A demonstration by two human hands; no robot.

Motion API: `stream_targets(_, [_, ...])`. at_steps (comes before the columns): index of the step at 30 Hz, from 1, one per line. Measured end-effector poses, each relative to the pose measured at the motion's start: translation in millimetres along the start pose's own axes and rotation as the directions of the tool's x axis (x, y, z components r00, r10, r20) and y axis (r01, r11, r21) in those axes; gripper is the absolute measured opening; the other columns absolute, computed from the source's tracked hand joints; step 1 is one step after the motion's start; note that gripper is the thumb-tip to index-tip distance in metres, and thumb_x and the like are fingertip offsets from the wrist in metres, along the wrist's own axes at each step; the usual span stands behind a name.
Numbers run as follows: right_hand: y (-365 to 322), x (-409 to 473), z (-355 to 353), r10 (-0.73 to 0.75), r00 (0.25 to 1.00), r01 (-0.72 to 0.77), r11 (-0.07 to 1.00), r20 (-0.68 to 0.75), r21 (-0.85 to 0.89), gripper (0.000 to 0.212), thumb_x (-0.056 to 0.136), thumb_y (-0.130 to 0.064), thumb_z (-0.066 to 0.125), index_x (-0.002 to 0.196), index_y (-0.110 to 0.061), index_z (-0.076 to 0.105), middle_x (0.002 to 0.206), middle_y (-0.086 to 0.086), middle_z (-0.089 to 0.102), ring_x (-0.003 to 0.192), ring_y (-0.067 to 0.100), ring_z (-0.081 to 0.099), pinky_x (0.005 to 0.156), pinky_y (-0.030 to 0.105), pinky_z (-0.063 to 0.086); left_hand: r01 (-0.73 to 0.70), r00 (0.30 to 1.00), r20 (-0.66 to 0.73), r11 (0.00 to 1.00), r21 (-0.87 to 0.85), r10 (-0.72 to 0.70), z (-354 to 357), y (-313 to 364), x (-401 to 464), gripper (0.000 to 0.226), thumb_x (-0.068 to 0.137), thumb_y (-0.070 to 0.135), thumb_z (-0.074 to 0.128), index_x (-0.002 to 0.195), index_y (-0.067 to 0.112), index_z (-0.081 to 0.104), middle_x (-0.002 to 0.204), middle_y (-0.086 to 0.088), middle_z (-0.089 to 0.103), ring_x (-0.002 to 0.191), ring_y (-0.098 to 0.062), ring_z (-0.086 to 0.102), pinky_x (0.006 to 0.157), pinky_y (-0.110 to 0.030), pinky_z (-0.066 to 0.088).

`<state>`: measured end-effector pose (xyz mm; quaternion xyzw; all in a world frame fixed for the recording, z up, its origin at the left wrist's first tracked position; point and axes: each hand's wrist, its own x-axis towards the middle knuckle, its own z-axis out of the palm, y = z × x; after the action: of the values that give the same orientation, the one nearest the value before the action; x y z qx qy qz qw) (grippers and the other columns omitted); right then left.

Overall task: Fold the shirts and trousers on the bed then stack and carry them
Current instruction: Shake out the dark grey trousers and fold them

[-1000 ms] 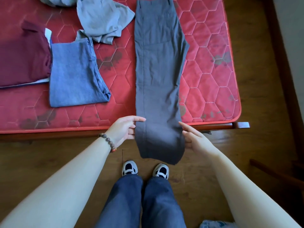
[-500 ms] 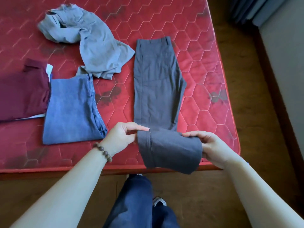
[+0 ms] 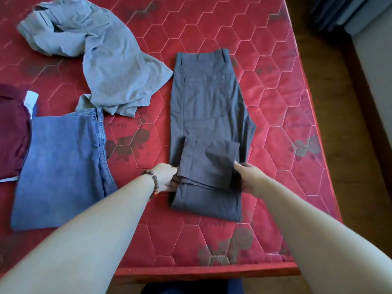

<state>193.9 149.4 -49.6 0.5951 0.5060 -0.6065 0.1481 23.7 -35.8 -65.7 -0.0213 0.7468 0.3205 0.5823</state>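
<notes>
Dark grey trousers (image 3: 209,115) lying lengthwise near the red mattress's (image 3: 282,132) right edge, bare mattress either side, leg ends folded up over the thighs, left hand (image 3: 166,177) and right hand (image 3: 249,177) pinching the fold's side edges, folded blue jeans (image 3: 61,164) left.

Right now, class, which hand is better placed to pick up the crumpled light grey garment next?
Left. The left hand lies on the side of the dark grey trousers facing the crumpled light grey garment; the right hand would have to cross over the trousers.
</notes>
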Motion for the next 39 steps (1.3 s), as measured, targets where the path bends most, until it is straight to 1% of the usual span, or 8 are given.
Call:
stream_targets(3, [26.9,2.2,-3.2,-0.035,0.999,0.035,0.999,-0.034,-0.021,0.036,0.086,-0.047,0.064,0.097,-0.013,0.063,0.069,0.001,0.057,0.056,0.016,0.051,0.059,0.031,0.052,0.083,0.992,0.112,0.971,-0.222,-0.06,4.8,-27.6,-1.0,0.02,0.098,0.021,0.051,0.09,0.006,0.061,0.073,-0.008,0.067,0.063,-0.024,0.066,0.06,-0.034,0.056])
stream_targets(11, [100.4,-37.2,-3.6,0.014,0.99,0.006,0.99,0.138,-0.141,0.023,0.088,-0.007,0.066,0.111,-0.002,0.064,0.096,0.01,0.07,0.089,0.027,0.066,0.09,0.05,0.053,-0.04,0.991,0.126,0.999,0.02,0.037,20.3,-91.6,-34.6,0.015,0.087,0.008,0.068,0.098,0.0,0.068,0.102,-0.012,0.073,0.1,-0.029,0.067,0.093,-0.04,0.051])
stream_targets(13, [107.4,-42.0,1.9,-0.029,0.998,0.044,0.964,0.062,-0.262,0.023,0.088,-0.013,0.067,0.106,-0.001,0.065,0.096,0.012,0.069,0.087,0.026,0.065,0.085,0.046,0.054,-0.081,0.995,0.072,0.985,0.151,0.07,24.1,-100.8,-41.5,0.007,0.085,0.01,0.07,0.09,0.005,0.069,0.087,0.001,0.074,0.09,-0.024,0.068,0.084,-0.029,0.053])
stream_targets(17, [101.1,-43.7,6.0,-0.393,0.894,0.265,0.852,-0.217,-0.452,0.042,0.085,-0.017,0.066,0.122,-0.021,0.049,0.114,0.006,0.058,0.099,0.023,0.057,0.077,0.031,0.043,-0.102,0.993,0.038,0.977,-0.186,0.111,28.2,-88.9,-47.1,0.036,0.085,-0.004,0.06,0.117,0.012,0.059,0.104,-0.006,0.072,0.092,-0.013,0.069,0.074,-0.023,0.054])
stream_targets(22, [85.6,-30.7,-6.1,-0.798,0.552,0.417,0.015,0.24,-0.909,0.084,0.073,-0.001,0.067,0.146,-0.03,0.037,0.154,0.011,0.03,0.143,0.033,0.024,0.114,0.057,0.021,-0.063,0.998,-0.01,0.931,-0.36,0.063,27.5,-59.4,-44.5,0.047,0.084,-0.008,0.039,0.121,0.015,0.055,0.095,-0.008,0.066,0.077,-0.02,0.057,0.074,-0.038,0.04])
stream_targets(26, [63.7,-15.2,-8.1,-0.769,0.318,0.58,-0.305,0.554,-0.756,0.038,0.069,-0.007,0.079,0.105,-0.016,0.074,0.12,0.012,0.066,0.119,0.035,0.057,0.1,0.066,0.036,0.066,0.998,0.032,0.761,-0.646,-0.06,25.4,-49.2,-35.7,0.027,0.094,0.018,0.035,0.1,0.01,0.061,0.086,-0.006,0.068,0.077,-0.021,0.063,0.073,-0.034,0.049])
stream_targets(32, [-28.3,-4.1,2.8,-0.857,0.515,0.703,0.405,0.026,-0.585,0.023,0.094,-0.023,0.057,0.086,-0.003,0.064,0.076,0.011,0.065,0.072,0.024,0.061,0.067,0.035,0.046,0.14,0.99,0.091,0.772,-0.621,-0.106,19.7,-52.3,-24.1,0.048,0.099,0.05,0.033,0.105,0.011,0.062,0.101,-0.009,0.07,0.094,-0.025,0.066,0.079,-0.041,0.05])
stream_targets(39, [-40.3,23.0,-11.9,-0.295,0.944,0.281,0.953,-0.147,-0.11,0.043,0.095,-0.04,0.053,0.13,-0.014,0.051,0.09,-0.002,0.054,0.079,0.014,0.052,0.089,0.043,0.05,0.048,0.999,0.033,0.899,-0.435,-0.038,21.8,-55.7,-29.9,0.014,0.098,0.017,0.052,0.106,0.01,0.06,0.108,-0.013,0.065,0.093,-0.027,0.065,0.079,-0.04,0.053])
